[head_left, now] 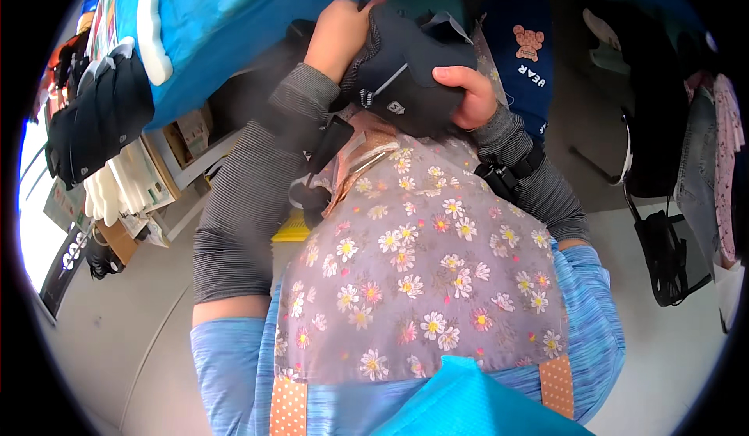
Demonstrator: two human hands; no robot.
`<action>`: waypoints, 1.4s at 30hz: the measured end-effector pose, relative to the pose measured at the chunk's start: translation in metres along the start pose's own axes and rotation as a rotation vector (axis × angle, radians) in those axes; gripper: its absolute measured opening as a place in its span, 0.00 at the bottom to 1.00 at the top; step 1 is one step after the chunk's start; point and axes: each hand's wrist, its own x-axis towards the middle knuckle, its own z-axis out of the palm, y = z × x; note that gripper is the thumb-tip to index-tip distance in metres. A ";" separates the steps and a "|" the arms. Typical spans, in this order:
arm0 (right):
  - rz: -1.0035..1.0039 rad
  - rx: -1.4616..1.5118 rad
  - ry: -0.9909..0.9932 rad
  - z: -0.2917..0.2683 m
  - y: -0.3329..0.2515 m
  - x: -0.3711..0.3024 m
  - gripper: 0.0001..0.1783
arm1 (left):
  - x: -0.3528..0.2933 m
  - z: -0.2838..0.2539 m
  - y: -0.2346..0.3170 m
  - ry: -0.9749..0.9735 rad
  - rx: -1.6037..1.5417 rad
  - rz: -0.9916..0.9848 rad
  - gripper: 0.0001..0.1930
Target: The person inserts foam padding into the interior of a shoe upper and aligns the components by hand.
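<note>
Observed: left hand (341,37) and right hand (473,97) pinch opposite edges of the soft, folded black fabric piece (425,102), apparently to steady it.

The view comes from the left of two wide fisheye cameras on the person's head, looking steeply down the person's front. A grey fabric apron printed with white daisies (421,280) fills the middle at close range. The bare left hand (339,42), bare right hand (472,99) and the black cloth piece (425,101) between them sit farther off, near the upper edge.
</note>
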 end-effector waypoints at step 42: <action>-0.003 -0.087 -0.035 -0.004 -0.006 0.007 0.18 | -0.003 -0.012 0.023 0.065 0.022 -0.097 0.28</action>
